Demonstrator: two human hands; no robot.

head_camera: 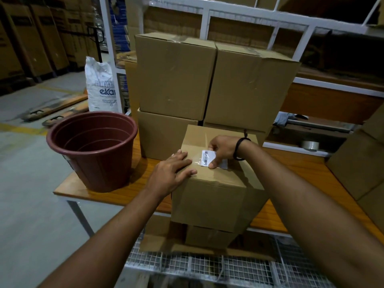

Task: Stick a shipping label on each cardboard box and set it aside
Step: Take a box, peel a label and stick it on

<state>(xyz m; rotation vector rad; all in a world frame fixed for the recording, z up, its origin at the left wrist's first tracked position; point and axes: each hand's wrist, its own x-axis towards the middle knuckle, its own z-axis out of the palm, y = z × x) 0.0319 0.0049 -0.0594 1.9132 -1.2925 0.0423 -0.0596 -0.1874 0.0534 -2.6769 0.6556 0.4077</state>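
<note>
Right hand (222, 151) pinches a shipping label (206, 158) on top of a cardboard box (209, 196), with the left hand (173, 170) lying flat beside it.
The right hand's thumb and fingers curl round the label's right edge and hold it over the taped seam of the box top; whether it is stuck down cannot be told. A black wristband (238, 148) circles that wrist. The left hand, fingers straight and spread, presses on the box top near its left front corner, just left of the label, close to the right hand but apart from it. The box stands at the front of a wooden table (128, 194), before a stack of larger boxes (176, 80). A brown bucket (93, 154) stands on the table's left end, a white sack (99, 86) is behind it, and a tape roll (310, 145) lies on a shelf to the right.
</note>
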